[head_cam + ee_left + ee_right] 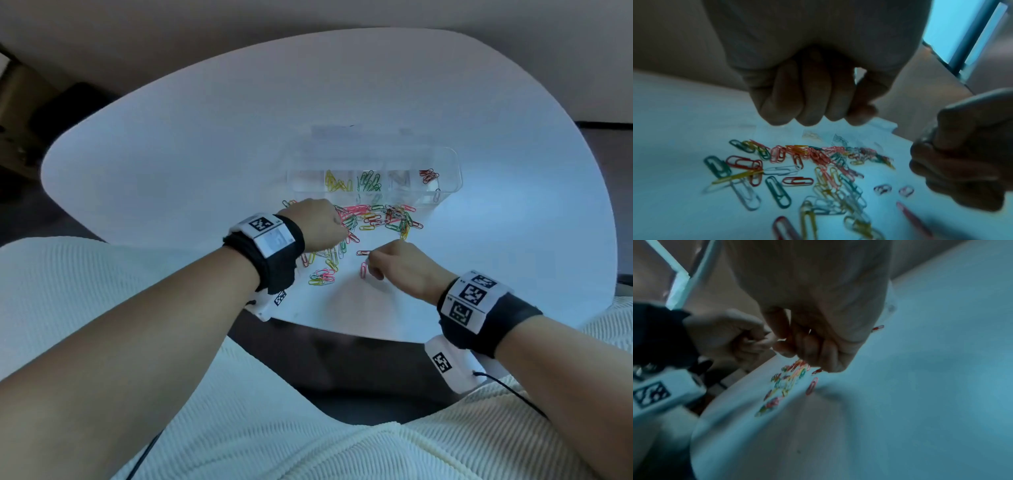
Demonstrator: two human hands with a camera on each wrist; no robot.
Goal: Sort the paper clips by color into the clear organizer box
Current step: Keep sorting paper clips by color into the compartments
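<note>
The clear organizer box [449,161] stands at the middle of the white table [205,154]. Its compartments hold yellow clips [337,183], green clips [369,181] and red clips [428,175]. A mixed pile of paper clips [380,217] [818,155] lies in front of it. My left hand [337,233] [818,120] hovers over the pile's left part with fingers curled; nothing shows in it. My right hand [373,260] [797,353] is curled too, its fingertips right beside a lone red clip [362,253]. A pink clip [363,270] [812,386] lies just below.
A second, smaller scatter of clips [323,275] lies near the table's front edge under my left wrist. The table's rim runs close behind both wrists. Bare tabletop spreads to the left and right of the box.
</note>
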